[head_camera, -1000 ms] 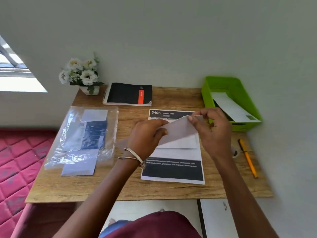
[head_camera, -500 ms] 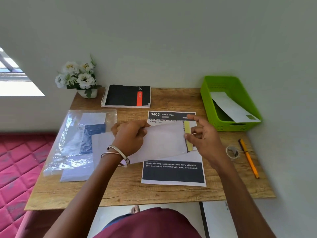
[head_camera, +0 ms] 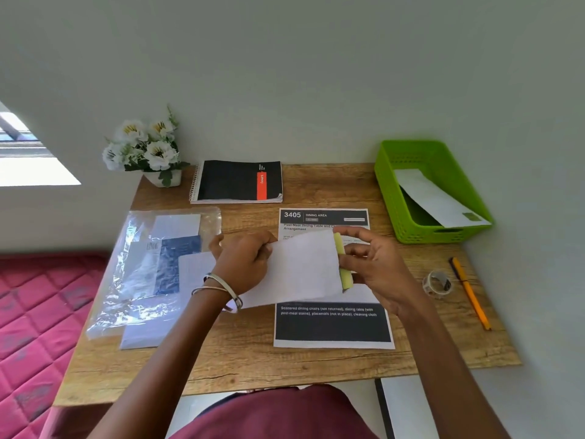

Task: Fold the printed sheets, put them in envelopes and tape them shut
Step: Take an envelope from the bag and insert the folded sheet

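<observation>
A person holds a white paper envelope (head_camera: 300,267) up over the middle of the brown wooden desk (head_camera: 240,365). The left hand (head_camera: 243,264) pinches the envelope's left end with curled fingers. The right hand (head_camera: 376,267) holds the right end, where a yellow-green strip (head_camera: 342,264) runs along the envelope's edge. The right fingers curl around that end.

Under the envelope, a printed sheet with dark bands and the number 3405 (head_camera: 332,324) lies flat on the desk. It is not folded.

At about nine o'clock from the hands lies a clear plastic bag with more white envelopes (head_camera: 152,267). At eleven o'clock, at the back of the desk, sits a black spiral notebook with a red stripe (head_camera: 237,182). Further left stands a small white pot of white flowers (head_camera: 145,150).

At two o'clock sits a green plastic basket (head_camera: 395,198), with one white envelope (head_camera: 437,198) leaning inside. At three o'clock lies a small roll of clear tape (head_camera: 438,283). Just to its right lies an orange pencil (head_camera: 470,293).

A pink quilted bed (head_camera: 28,312) is beside the desk on the left.
</observation>
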